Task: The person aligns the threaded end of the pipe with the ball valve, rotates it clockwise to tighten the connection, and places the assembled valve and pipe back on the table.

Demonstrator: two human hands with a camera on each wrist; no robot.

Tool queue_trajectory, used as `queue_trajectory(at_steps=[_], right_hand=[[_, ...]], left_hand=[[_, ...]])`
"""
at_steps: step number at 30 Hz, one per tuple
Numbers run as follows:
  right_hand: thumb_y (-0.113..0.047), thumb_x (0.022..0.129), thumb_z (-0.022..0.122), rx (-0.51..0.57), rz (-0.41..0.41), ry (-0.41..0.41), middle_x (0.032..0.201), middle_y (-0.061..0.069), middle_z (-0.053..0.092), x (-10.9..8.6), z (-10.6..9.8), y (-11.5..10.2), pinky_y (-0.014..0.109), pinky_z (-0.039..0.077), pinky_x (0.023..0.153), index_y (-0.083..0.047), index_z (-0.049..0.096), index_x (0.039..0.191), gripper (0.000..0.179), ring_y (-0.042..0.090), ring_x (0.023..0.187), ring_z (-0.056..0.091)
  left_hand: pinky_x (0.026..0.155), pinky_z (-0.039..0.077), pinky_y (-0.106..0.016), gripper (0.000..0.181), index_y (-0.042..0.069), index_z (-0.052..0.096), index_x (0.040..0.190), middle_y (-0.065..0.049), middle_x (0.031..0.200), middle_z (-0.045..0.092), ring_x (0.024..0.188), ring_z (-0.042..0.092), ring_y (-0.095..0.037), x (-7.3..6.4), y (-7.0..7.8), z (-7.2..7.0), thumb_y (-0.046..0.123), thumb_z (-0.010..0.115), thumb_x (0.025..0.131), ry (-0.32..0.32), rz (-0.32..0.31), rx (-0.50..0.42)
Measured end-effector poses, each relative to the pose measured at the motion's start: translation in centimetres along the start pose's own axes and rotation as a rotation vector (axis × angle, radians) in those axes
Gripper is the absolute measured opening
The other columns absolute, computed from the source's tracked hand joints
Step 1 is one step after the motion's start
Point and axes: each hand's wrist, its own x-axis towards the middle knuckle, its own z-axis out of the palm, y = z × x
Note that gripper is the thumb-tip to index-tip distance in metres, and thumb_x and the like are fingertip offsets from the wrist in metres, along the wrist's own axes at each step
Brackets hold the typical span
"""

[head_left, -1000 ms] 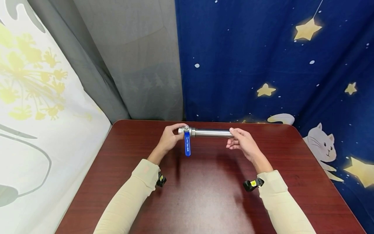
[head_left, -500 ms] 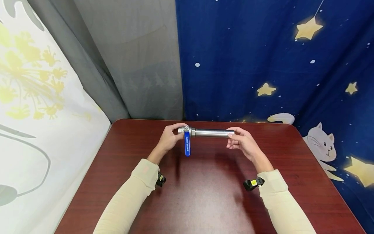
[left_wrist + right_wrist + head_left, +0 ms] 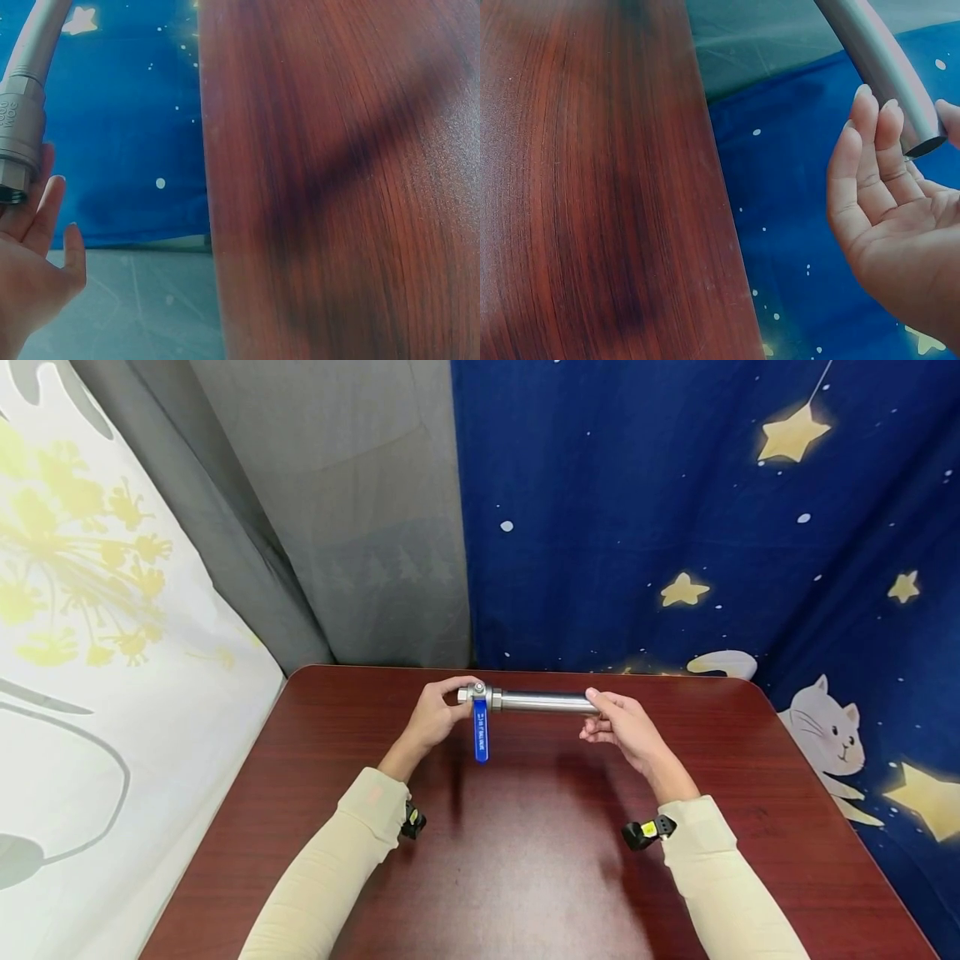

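**Two hands hold a metal pipe with a valve above a brown table**

The table (image 3: 540, 877) is dark red-brown, with wood grain running along it, rounded far corners and a pale shine of light toward its near part. Its near edge I cannot see. Close to the far edge, a person holds in the air a silver pipe (image 3: 547, 701), joined at one end to a metal valve (image 3: 486, 693). Pipe and valve lie almost level, in line with the far edge, about midway between the two far corners. From the valve a blue handle (image 3: 481, 731) points toward the near side; its white letters are too small for me to read.

The left hand (image 3: 431, 714) pinches the valve at its outer end between thumb and forefinger, while its other fingers are loosely spread. The right hand (image 3: 626, 727) pinches the free end of the pipe with the thumb on it, the remaining fingers softly bent and apart. This end is hollow. Soft shadows fall on the table below both hands. The sleeves (image 3: 318, 877) are cream-coloured, and a small black device sits at each wrist.

Behind the far edge hang a grey curtain (image 3: 352, 485) and a dark blue curtain (image 3: 585, 510) with yellow stars. A printed cat (image 3: 828, 735) appears beside the right far corner. Along the left edge there is a white cloth (image 3: 67, 760) with yellow flowers.
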Motion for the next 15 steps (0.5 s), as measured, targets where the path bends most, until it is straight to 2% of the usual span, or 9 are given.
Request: queue_trajectory(at_steps=[4,8,11,15], right_hand=[[-0.029,0.098,0.058,0.065,-0.033,-0.051,0.069,0.003,0.061,-0.37,-0.11,-0.11,0.03,0.056,0.065,-0.006,0.054,0.117,0.031,0.016,0.064,0.066],[-0.016,0.097,0.058,0.108,-0.079,-0.121,0.073,0.005,0.062,-0.63,-0.3,-0.26,0.031,0.056,0.066,-0.004,0.046,0.131,0.038,0.017,0.065,0.067],[-0.012,0.096,0.058,0.118,-0.088,-0.142,0.072,0.005,0.061,-0.66,-0.45,-0.28,0.03,0.056,0.066,-0.003,0.047,0.127,0.034,0.016,0.064,0.066],[-0.018,0.097,0.058,0.097,-0.065,-0.109,0.067,0.003,0.059,-0.58,-0.48,-0.24,0.029,0.056,0.063,-0.006,0.052,0.109,0.018,0.015,0.059,0.064]], left_hand=[[0.083,0.044,-0.036,0.035,0.003,0.069,0.111,-0.012,0.1,0.066,0.095,0.053,-0.023,0.01,-0.08,0.01,-0.001,0.067,0.076,-0.001,-0.018,0.006],[0.078,0.043,-0.03,0.035,0.0,0.068,0.114,-0.013,0.1,0.065,0.092,0.053,-0.02,0.1,-0.08,-0.08,-0.003,0.066,0.079,-0.001,-0.04,-0.007],[0.078,0.044,-0.031,0.035,-0.003,0.067,0.115,-0.016,0.101,0.065,0.092,0.053,-0.021,0.19,-0.07,-0.14,-0.004,0.065,0.08,-0.011,-0.045,-0.01],[0.08,0.043,-0.029,0.036,-0.002,0.067,0.116,-0.015,0.102,0.065,0.094,0.053,-0.021,0.21,-0.18,-0.04,-0.003,0.066,0.08,-0.016,-0.039,-0.007]])
